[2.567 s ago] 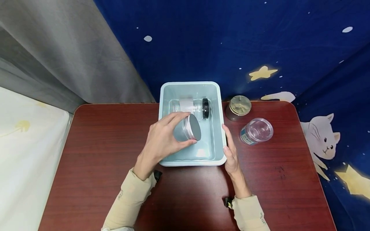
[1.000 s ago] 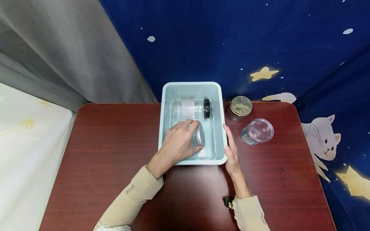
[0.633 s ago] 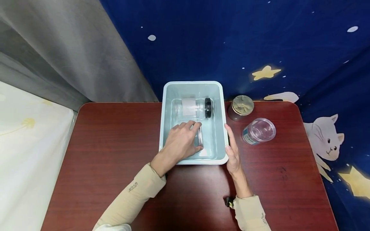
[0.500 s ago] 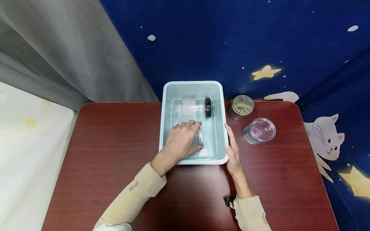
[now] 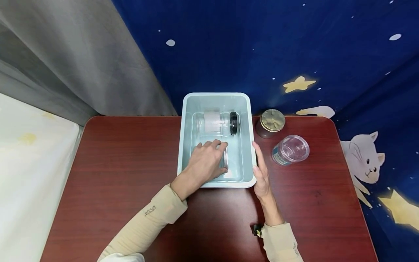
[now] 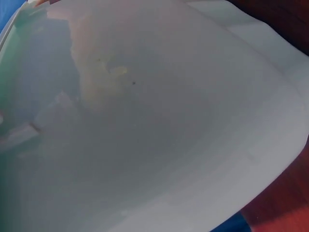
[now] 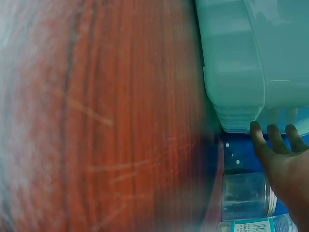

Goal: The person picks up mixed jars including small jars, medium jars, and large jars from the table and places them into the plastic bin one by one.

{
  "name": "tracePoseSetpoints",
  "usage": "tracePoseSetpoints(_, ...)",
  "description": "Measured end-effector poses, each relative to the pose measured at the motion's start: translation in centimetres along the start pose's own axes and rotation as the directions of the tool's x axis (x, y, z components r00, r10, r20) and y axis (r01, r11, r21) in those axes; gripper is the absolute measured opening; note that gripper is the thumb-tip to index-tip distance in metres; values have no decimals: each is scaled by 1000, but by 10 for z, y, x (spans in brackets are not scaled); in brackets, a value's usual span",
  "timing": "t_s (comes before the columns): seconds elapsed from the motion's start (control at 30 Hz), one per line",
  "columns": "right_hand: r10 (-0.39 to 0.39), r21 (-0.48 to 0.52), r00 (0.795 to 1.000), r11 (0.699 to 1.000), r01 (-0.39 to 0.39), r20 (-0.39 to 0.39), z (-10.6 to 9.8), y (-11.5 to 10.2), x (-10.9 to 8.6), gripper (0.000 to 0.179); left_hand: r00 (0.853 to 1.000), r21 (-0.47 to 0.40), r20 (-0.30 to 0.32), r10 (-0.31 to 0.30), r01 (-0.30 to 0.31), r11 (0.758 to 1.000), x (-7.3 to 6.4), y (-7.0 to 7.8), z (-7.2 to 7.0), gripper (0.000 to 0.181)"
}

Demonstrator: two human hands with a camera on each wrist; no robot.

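In the head view, my left hand (image 5: 204, 160) reaches into a pale blue plastic bin (image 5: 181, 145), fingers and thumb spread around a jar (image 5: 225, 160) lying on its side low in the bin. Only the ribbed lid end shows past the fingertips; the rest is hidden under the hand. Behind it lies a clear jar (image 5: 212, 122) with a black lid and white label. My right hand (image 5: 262, 178) rests along the bin's right side. Its straight fingertips touch the outer wall in the right wrist view. Close bin wall (image 6: 169, 121) fills the left wrist view.
Right of the bin, a jar with a gold-coloured lid (image 5: 273, 120) stands near the table's back edge. In front of it is a clear jar (image 5: 290, 150) with a blue-green label. The reddish-brown table (image 5: 124, 156) meets a blue curtain (image 5: 209, 43) behind.
From above the bin, my left hand has lowered the jar down inside it, in front of the black-lidded jar. The right hand has stayed at the bin's side.
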State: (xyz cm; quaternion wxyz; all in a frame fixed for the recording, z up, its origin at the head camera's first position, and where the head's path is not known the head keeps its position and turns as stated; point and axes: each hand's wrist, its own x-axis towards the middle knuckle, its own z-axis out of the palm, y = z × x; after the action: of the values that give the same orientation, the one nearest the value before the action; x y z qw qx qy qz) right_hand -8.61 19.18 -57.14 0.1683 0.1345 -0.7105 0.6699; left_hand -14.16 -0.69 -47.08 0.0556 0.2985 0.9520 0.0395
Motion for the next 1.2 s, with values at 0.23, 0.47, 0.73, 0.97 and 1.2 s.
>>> tracePoseSetpoints(0.23,19,-1,1000,1000,-19,-12,2,1,-1,63,999,-7,31,19,-19,1000,-1,1,1,80)
tracePoseSetpoints(0.47,19,27,1000,999,-18,-17,2,2,-2,64,1000,-26,15,17,-17,1000,1,2,2,82)
tracePoseSetpoints(0.73,14,3,1000,1000,-14,-18,2,3,-2,64,999,-29,49,15,-13,999,0,1,5,80)
tracePoseSetpoints(0.97,14,4,1000,1000,-14,-19,3,3,-2,64,999,-29,15,30,-30,999,0,0,5,73)
tracePoseSetpoints(1.2,14,20,1000,1000,-13,-17,3,3,-2,65,999,1,9,51,-51,999,-1,-3,4,68)
